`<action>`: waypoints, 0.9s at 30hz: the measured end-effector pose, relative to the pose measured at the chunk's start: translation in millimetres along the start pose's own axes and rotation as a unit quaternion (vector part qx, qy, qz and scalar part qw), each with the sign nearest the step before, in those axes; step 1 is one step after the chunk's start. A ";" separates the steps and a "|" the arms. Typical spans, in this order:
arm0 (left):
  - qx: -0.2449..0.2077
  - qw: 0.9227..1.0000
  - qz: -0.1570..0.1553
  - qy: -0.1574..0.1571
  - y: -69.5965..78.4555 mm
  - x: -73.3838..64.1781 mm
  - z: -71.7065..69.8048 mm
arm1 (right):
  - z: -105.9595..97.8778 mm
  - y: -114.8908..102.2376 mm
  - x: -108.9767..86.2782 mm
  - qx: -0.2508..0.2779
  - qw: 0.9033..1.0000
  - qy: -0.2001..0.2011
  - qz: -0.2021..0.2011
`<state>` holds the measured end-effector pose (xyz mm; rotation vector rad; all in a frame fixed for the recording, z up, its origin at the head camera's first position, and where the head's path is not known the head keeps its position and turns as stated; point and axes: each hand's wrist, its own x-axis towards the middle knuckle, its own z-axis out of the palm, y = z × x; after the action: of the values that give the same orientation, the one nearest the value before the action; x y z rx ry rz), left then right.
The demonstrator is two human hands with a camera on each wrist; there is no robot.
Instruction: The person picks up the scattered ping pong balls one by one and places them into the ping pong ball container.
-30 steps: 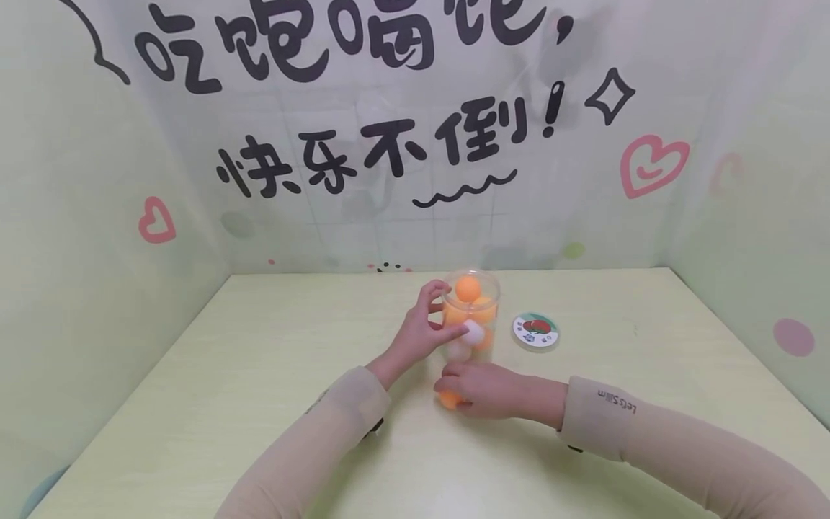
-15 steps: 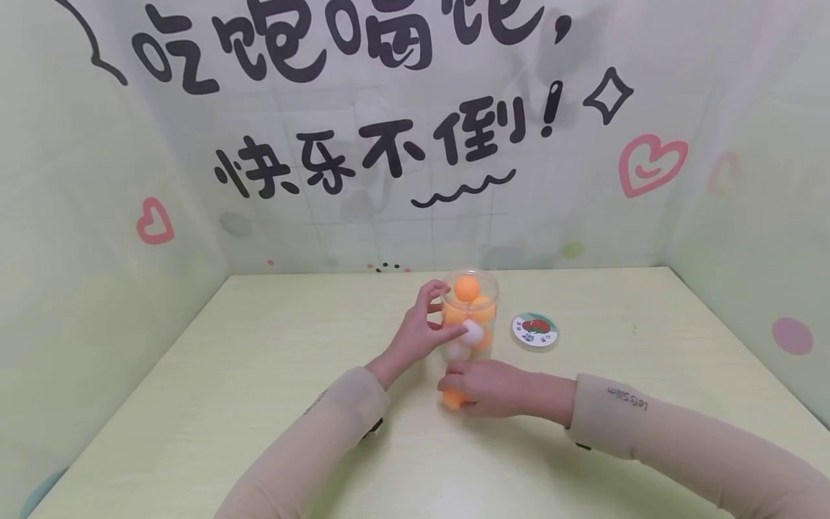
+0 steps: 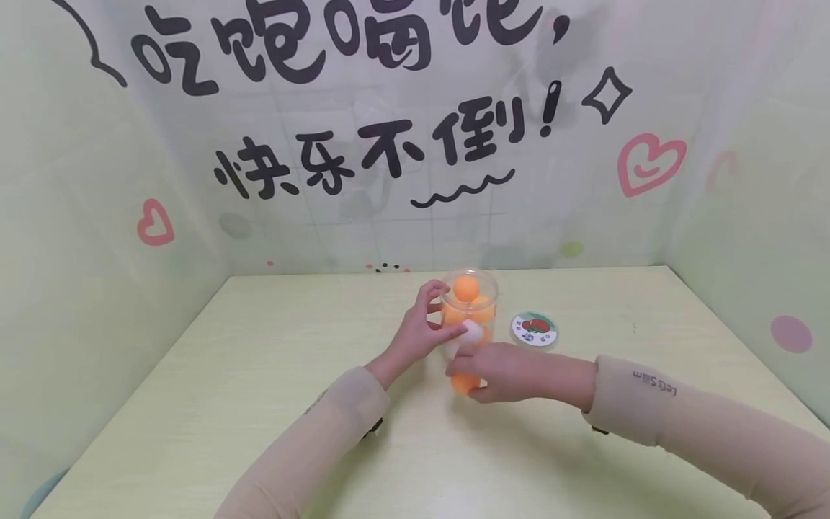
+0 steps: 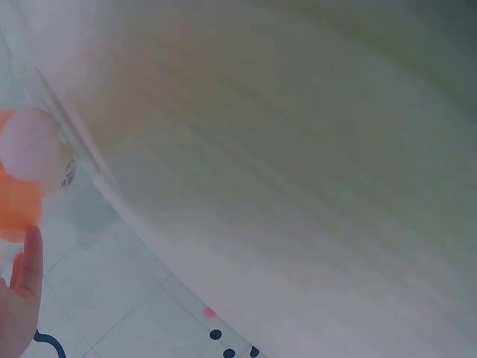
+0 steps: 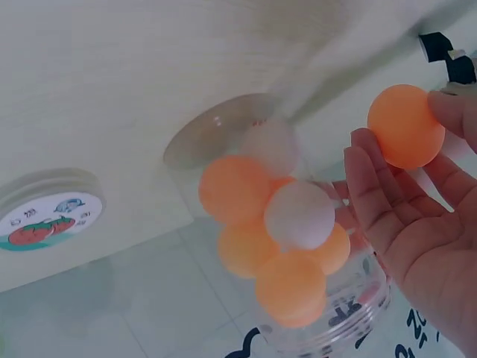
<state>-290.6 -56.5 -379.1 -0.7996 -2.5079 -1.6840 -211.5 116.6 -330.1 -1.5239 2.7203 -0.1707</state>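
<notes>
In the head view a clear plastic jar (image 3: 496, 294) stands upright with no lid on, filled with several orange and white ping-pong balls. My left hand (image 3: 415, 333) grips its left side, thumb across the front over a white ball. My right hand (image 3: 512, 371) pinches one orange ping-pong ball (image 3: 464, 383) in front of the jar, overlapping its lower part. From the right wrist, that ball (image 5: 406, 125) shows between thumb and fingers, outside the jar wall (image 5: 365, 317). In the left wrist view only part of the left hand (image 4: 21, 298) shows, beside balls at the frame's edge.
A round lid (image 3: 534, 329) with a tomato picture lies on the table (image 3: 305, 331), right of the jar. Behind the table hangs a pale printed backdrop (image 3: 363, 238) with lettering, and similar panels close both sides.
My right hand has lifted slightly and shifted right with the orange ping-pong ball, closer to the jar. The left hand and the jar hold their place.
</notes>
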 end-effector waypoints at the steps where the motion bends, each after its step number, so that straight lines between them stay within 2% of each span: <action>1: 0.001 1.000 0.002 0.001 -0.6 -0.1 0.1 | -3.8 0.8 -0.8 0.004 1.000 -0.002 0.004; 6: 0.007 1.000 0.015 0.003 -0.9 -0.4 0.1 | -24.1 4.1 -3.6 0.013 1.000 -0.002 0.016; 14: 0.005 1.000 0.028 0.009 -0.4 -0.9 -0.6 | -47.3 9.2 -4.7 0.019 1.000 0.015 0.009; 22: 0.012 1.000 0.014 0.005 -0.6 -0.4 -0.1 | -62.1 9.8 -8.0 0.027 0.999 0.016 0.019; 27: 0.011 1.000 0.017 0.006 -0.9 -0.4 -0.4 | -70.5 8.1 -8.1 0.026 0.999 0.020 0.026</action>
<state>-290.7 -57.3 -379.9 -0.8220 -2.4853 -1.6431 -219.0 133.7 -261.2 -1.4500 2.7590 -0.2714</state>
